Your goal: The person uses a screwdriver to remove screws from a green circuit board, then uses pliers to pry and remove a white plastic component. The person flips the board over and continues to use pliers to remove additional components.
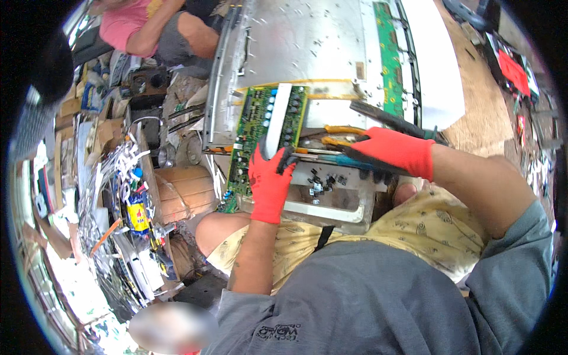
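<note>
Scrap-strewn work area; cut wires and plastic bits heaped at left, taped brown carton just beside the person's knee. Co-worker in a pink shirt seated at upper left. Broad metal panel ahead, loose specks scattered over it, long green board strip along its right part. Populated green circuit board lies at the panel's near left corner, slightly tilted, white bar running lengthwise on it. Left hand, red glove: fingers grasping the bar's near end. Right hand, also gloved: fingers curled at orange-handled pliers and a teal tool handle; cannot tell which, if either, is gripped. Pale tray near the lap, small black components clustered inside.
</note>
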Action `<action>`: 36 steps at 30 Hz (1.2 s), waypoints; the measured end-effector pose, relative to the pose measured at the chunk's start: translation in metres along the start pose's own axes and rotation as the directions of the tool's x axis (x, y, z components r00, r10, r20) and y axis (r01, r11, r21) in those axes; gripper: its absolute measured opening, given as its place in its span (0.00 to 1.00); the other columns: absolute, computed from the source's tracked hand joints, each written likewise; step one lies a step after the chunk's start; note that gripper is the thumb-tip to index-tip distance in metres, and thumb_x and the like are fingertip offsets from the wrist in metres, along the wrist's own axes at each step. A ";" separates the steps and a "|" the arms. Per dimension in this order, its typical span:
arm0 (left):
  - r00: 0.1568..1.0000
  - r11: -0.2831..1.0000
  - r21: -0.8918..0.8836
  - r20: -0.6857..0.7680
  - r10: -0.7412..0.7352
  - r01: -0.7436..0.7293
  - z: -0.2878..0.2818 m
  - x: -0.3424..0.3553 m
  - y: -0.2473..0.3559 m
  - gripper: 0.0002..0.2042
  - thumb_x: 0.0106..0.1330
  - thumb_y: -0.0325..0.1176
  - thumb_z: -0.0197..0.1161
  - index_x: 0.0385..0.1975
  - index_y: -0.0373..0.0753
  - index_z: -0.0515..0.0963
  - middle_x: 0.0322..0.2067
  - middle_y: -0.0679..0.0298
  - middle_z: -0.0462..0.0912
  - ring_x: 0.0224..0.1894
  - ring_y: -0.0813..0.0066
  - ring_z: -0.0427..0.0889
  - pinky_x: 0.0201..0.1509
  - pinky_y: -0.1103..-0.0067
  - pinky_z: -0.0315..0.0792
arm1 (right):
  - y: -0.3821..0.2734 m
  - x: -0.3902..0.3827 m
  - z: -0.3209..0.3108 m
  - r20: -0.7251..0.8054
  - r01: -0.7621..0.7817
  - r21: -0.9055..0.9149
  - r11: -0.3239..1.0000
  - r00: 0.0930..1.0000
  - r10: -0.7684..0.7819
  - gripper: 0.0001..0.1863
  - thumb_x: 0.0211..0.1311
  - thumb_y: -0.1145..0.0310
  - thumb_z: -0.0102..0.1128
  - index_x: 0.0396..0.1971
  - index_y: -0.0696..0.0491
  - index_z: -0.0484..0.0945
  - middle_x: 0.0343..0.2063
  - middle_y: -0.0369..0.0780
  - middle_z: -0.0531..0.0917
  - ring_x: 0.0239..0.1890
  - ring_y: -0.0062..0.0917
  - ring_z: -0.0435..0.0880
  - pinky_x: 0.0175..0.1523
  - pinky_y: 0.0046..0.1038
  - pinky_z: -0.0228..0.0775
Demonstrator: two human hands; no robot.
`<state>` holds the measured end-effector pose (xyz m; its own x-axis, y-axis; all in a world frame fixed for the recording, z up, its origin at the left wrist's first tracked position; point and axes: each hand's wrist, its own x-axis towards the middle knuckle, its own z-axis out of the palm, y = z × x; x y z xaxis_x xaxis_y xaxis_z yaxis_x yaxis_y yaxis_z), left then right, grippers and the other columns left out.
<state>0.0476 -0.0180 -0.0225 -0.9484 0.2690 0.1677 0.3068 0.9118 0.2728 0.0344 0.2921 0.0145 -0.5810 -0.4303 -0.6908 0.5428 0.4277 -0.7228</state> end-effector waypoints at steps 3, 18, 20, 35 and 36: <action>0.999 0.999 -0.038 0.010 -0.033 0.034 -0.002 0.000 -0.005 0.22 0.54 0.35 0.75 0.51 0.44 0.85 0.64 0.42 0.70 0.64 0.42 0.71 0.68 0.59 0.66 | 0.001 -0.008 -0.008 0.205 0.124 0.095 0.988 0.968 -0.142 0.21 0.70 0.55 0.56 0.40 0.59 0.84 0.28 0.38 0.86 0.24 0.20 0.82 0.30 0.26 0.75; 0.990 0.991 -0.038 0.062 -0.123 0.126 0.006 -0.007 -0.010 0.24 0.52 0.41 0.78 0.52 0.50 0.85 0.68 0.47 0.65 0.68 0.41 0.65 0.70 0.57 0.63 | -0.009 -0.019 0.005 0.014 -0.101 0.032 0.994 0.995 0.100 0.20 0.64 0.57 0.60 0.46 0.58 0.80 0.36 0.48 0.86 0.42 0.41 0.85 0.49 0.37 0.78; 0.992 0.993 -0.056 0.076 -0.104 0.109 0.006 -0.004 -0.007 0.25 0.52 0.42 0.78 0.52 0.50 0.84 0.69 0.47 0.65 0.68 0.40 0.65 0.70 0.56 0.63 | -0.001 -0.012 -0.002 0.072 0.053 -0.058 0.997 0.996 -0.049 0.18 0.64 0.58 0.59 0.44 0.57 0.81 0.34 0.49 0.87 0.40 0.39 0.86 0.48 0.38 0.78; 0.991 0.980 -0.155 0.054 -0.120 0.127 -0.002 -0.001 0.000 0.24 0.48 0.38 0.79 0.48 0.45 0.86 0.68 0.42 0.66 0.67 0.40 0.67 0.69 0.59 0.66 | 0.007 -0.014 0.016 -0.003 0.240 -0.260 0.935 0.968 -0.249 0.23 0.61 0.55 0.62 0.47 0.58 0.79 0.42 0.51 0.86 0.46 0.44 0.85 0.51 0.40 0.76; 0.992 0.987 -0.112 0.050 -0.112 0.117 -0.003 0.000 0.008 0.24 0.48 0.39 0.80 0.48 0.45 0.86 0.67 0.42 0.66 0.67 0.40 0.67 0.69 0.59 0.66 | 0.017 -0.016 0.022 -0.083 0.347 -0.421 0.838 0.905 -0.417 0.23 0.60 0.55 0.63 0.47 0.58 0.79 0.42 0.50 0.85 0.46 0.44 0.85 0.51 0.41 0.76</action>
<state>0.0501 -0.0111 -0.0172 -0.9795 0.1807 0.0886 0.2011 0.8964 0.3950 0.0664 0.2891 0.0132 -0.8024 -0.5019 -0.3228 -0.0020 0.5432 -0.8396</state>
